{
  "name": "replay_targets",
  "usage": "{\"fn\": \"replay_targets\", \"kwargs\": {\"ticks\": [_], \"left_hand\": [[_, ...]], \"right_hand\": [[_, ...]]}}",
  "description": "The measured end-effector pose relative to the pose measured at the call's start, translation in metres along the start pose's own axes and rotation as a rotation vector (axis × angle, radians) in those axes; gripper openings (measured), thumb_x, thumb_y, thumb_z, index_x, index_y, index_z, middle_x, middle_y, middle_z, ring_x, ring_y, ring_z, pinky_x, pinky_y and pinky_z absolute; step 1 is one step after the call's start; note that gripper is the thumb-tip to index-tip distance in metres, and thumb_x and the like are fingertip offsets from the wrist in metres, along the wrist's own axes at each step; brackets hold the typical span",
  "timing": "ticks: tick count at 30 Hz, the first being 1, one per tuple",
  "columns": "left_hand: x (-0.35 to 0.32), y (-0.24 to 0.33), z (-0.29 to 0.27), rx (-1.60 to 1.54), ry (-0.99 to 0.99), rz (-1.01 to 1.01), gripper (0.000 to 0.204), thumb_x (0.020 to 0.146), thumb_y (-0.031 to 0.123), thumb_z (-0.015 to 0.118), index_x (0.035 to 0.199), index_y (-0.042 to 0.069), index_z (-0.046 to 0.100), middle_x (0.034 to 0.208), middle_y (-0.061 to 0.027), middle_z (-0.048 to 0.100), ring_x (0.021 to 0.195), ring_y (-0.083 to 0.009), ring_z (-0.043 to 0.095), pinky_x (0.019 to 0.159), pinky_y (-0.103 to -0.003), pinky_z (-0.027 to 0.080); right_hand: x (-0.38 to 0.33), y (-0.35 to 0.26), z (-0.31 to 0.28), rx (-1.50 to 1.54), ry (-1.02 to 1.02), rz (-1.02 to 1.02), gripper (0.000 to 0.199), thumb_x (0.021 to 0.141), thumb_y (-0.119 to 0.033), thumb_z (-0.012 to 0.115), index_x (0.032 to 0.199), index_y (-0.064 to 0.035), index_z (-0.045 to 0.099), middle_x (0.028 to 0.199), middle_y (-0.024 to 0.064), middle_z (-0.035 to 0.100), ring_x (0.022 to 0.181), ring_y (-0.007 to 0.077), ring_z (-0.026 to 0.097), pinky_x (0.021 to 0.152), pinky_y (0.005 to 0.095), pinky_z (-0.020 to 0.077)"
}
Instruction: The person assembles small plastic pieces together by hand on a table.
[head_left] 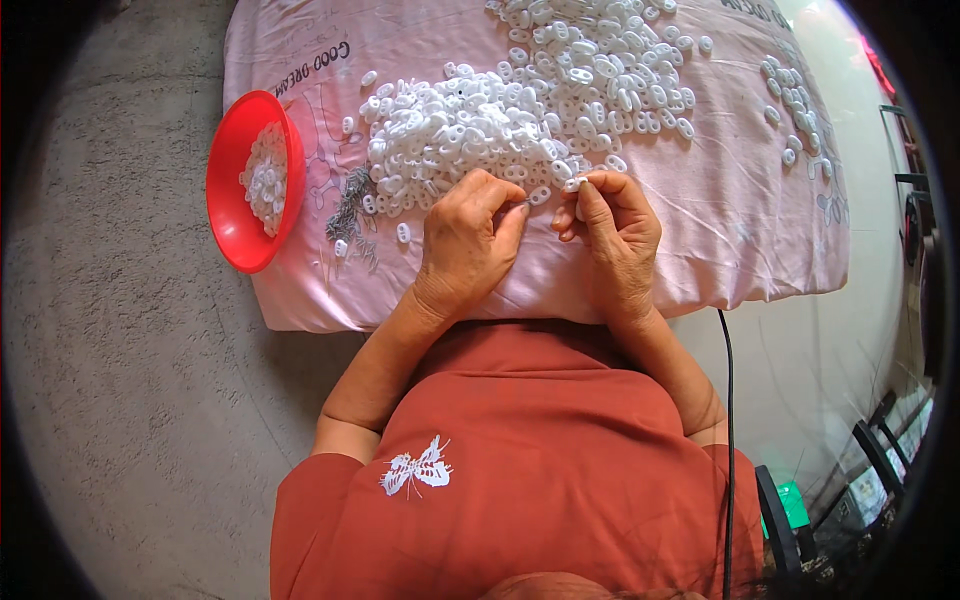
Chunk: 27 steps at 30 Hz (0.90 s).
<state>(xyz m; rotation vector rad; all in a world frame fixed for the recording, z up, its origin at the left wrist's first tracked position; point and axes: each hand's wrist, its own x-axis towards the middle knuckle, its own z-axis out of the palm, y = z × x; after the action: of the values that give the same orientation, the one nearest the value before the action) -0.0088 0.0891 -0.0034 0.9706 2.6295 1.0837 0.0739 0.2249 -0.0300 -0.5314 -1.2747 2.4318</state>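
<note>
My right hand [622, 235] pinches a small white oval plastic piece [574, 185] between thumb and forefinger, its other fingers curled beneath. Facing it, a short gap away, my left hand [468, 240] has thumb and forefinger pressed together; whatever is between those tips is too small to make out. Just beyond both hands lies a heap of white two-hole oval pieces [455, 130], spread over the pink cloth [700, 240]. To the left of my left hand is a small pile of thin grey metal parts [346, 215], with a loose white piece [403, 233] nearby.
A red bowl [228, 200] holding whitish pieces sits tilted at the table's left edge. More white pieces [600, 65] spread toward the far side, and a smaller group [795, 100] lies at the far right. A black cable [729, 430] hangs by my right arm.
</note>
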Motion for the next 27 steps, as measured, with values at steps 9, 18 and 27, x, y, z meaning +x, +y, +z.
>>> {"fn": "replay_targets", "kwargs": {"ticks": [9, 18, 27], "left_hand": [[0.008, 0.006, 0.0, 0.113, -0.02, -0.049, 0.004, 0.078, 0.008, 0.064, 0.078, 0.004, 0.063, 0.075, -0.0115, 0.06, 0.069, -0.0305, 0.063, 0.062, -0.04, 0.049], [0.004, 0.001, -0.017, -0.329, -0.021, -0.232, 0.004, 0.083, 0.004, 0.065, 0.084, 0.001, 0.063, 0.074, -0.0024, 0.06, 0.063, -0.0085, 0.056, 0.059, -0.023, 0.045], [0.002, 0.007, -0.019, -0.605, -0.028, -0.316, 0.006, 0.088, 0.007, 0.064, 0.088, 0.001, 0.063, 0.075, 0.0024, 0.061, 0.07, -0.0024, 0.055, 0.062, -0.018, 0.044]], "right_hand": [[-0.001, 0.001, 0.001, -0.052, -0.021, -0.012, 0.011, 0.097, -0.01, 0.053, 0.102, -0.001, 0.057, 0.08, 0.005, 0.063, 0.067, 0.0091, 0.06, 0.06, 0.0207, 0.0485], [-0.004, -0.005, 0.004, -0.148, -0.108, 0.071, 0.012, 0.097, -0.01, 0.054, 0.101, 0.0007, 0.058, 0.081, 0.0054, 0.063, 0.068, 0.0088, 0.06, 0.061, 0.0211, 0.0484], [-0.004, -0.002, 0.005, -0.253, -0.209, 0.068, 0.009, 0.095, -0.007, 0.055, 0.099, 0.0011, 0.058, 0.079, 0.0035, 0.062, 0.066, 0.0081, 0.06, 0.057, 0.0202, 0.0468]]}}
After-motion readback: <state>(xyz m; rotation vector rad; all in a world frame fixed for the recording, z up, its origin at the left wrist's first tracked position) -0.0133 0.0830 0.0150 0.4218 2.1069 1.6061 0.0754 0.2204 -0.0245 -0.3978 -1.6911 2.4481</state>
